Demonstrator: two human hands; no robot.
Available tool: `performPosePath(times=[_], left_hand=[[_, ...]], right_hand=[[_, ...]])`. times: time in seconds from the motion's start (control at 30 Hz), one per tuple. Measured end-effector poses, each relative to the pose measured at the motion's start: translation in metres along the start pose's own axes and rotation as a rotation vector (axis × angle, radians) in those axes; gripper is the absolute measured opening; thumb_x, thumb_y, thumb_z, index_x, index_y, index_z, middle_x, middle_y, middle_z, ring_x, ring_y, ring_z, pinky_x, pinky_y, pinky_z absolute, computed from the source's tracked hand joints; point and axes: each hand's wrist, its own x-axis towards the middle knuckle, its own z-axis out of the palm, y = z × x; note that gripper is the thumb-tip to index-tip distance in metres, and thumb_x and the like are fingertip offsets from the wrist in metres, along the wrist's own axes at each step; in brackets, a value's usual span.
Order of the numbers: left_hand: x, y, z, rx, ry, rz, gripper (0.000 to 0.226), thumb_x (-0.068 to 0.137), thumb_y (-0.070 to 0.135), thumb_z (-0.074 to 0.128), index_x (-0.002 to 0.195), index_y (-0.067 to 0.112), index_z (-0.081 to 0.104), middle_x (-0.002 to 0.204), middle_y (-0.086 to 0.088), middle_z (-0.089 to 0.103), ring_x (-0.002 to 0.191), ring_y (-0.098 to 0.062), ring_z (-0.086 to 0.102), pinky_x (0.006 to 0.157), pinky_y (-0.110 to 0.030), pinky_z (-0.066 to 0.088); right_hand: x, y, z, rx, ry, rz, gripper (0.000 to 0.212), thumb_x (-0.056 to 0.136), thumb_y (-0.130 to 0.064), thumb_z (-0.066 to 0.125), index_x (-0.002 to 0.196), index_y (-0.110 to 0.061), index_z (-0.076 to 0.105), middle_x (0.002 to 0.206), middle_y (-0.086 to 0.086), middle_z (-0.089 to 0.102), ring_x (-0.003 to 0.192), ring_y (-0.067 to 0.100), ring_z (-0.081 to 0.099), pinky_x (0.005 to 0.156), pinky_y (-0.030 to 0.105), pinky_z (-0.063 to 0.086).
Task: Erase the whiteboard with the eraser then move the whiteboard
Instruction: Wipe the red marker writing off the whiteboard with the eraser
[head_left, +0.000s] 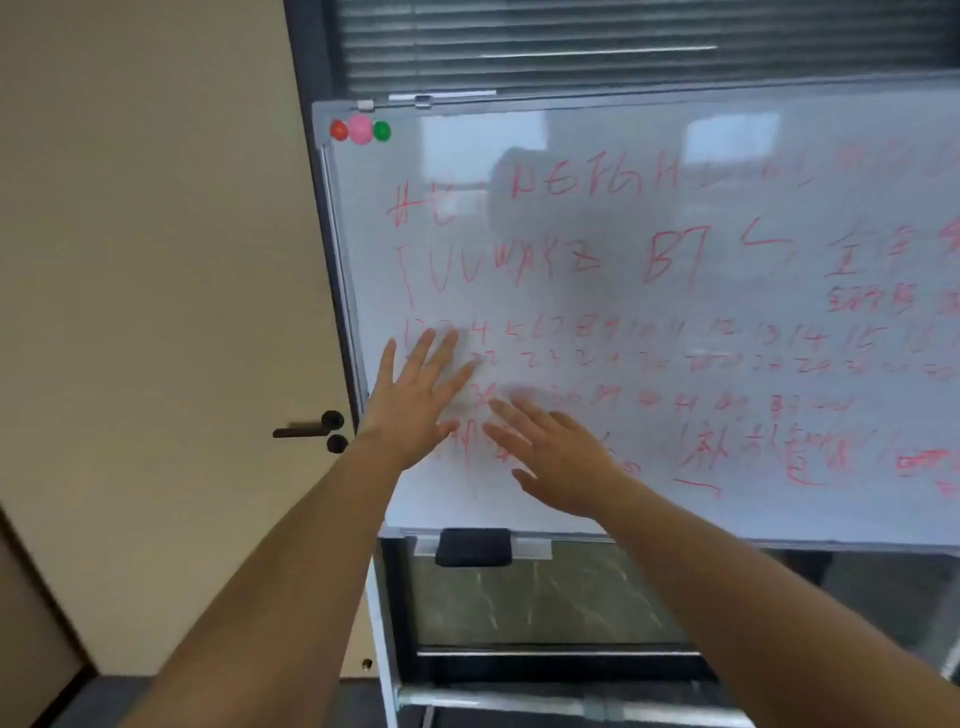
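A large whiteboard (649, 218) on a stand fills the right of the head view, covered with red letters, numbers and characters. A black eraser (474, 546) lies on the tray at the board's lower left edge. My left hand (418, 397) is spread flat with fingers apart in front of the board's lower left area. My right hand (556, 454) is open too, just right of and below the left, fingers pointing up-left. Neither hand holds anything, and both are above the eraser.
Three round magnets, red, pink and green (360, 130), stick to the board's top left corner. A beige door (156, 312) with a dark handle (306, 428) stands left of the board. The stand's metal frame (519, 701) runs below; window blinds (623, 41) hang behind.
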Motion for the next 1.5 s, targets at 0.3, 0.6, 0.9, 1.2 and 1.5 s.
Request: performPosePath(times=[0.3, 0.6, 0.9, 1.2, 1.5], left_hand=[[0.027, -0.042, 0.042, -0.055, 0.167, 0.094, 0.069, 0.103, 0.051, 0.018, 0.147, 0.029, -0.030, 0.145, -0.005, -0.047, 0.138, -0.025, -0.035, 0.116, -0.052, -0.011], [0.028, -0.030, 0.057, -0.074, 0.222, 0.199, 0.070, 0.103, 0.049, 0.025, 0.153, 0.028, -0.019, 0.158, -0.008, -0.028, 0.145, -0.029, -0.026, 0.119, -0.053, -0.009], [-0.030, 0.047, 0.166, -0.177, 0.329, 0.267, 0.089, 0.079, 0.055, 0.071, 0.149, 0.023, 0.027, 0.159, -0.009, 0.016, 0.147, -0.033, 0.014, 0.112, -0.057, 0.018], [-0.045, 0.071, 0.194, -0.201, 0.292, 0.198, 0.090, 0.079, 0.057, 0.070, 0.150, 0.021, 0.027, 0.159, -0.010, 0.018, 0.147, -0.032, 0.018, 0.111, -0.058, 0.021], [-0.006, 0.023, 0.152, -0.104, 0.372, 0.266, 0.077, 0.096, 0.049, 0.046, 0.157, 0.020, 0.009, 0.163, -0.014, 0.003, 0.150, -0.034, 0.007, 0.116, -0.058, 0.021]], right_hand=[[0.018, -0.040, 0.078, 0.126, -0.340, 0.065, 0.053, 0.101, -0.036, 0.042, 0.148, -0.017, 0.025, 0.149, 0.006, 0.035, 0.134, 0.025, 0.037, 0.110, 0.037, 0.034], [0.017, -0.065, 0.131, 0.161, -0.535, 0.145, 0.055, 0.097, -0.035, 0.051, 0.144, -0.015, 0.030, 0.142, 0.008, 0.040, 0.125, 0.027, 0.044, 0.100, 0.039, 0.039], [0.003, -0.073, 0.157, 0.134, -0.522, 0.196, 0.065, 0.094, -0.033, 0.055, 0.148, -0.014, 0.023, 0.152, 0.010, 0.026, 0.134, 0.032, 0.033, 0.107, 0.043, 0.033], [0.006, -0.067, 0.195, 0.133, -0.355, 0.242, 0.081, 0.017, -0.032, 0.096, 0.093, -0.015, 0.074, 0.081, 0.011, 0.069, 0.071, 0.028, 0.068, 0.050, 0.032, 0.054], [0.021, -0.050, 0.150, 0.259, 0.031, 0.000, 0.028, 0.071, -0.031, 0.043, 0.072, -0.018, 0.068, 0.062, -0.003, 0.063, 0.052, 0.017, 0.059, 0.051, 0.023, 0.046]])
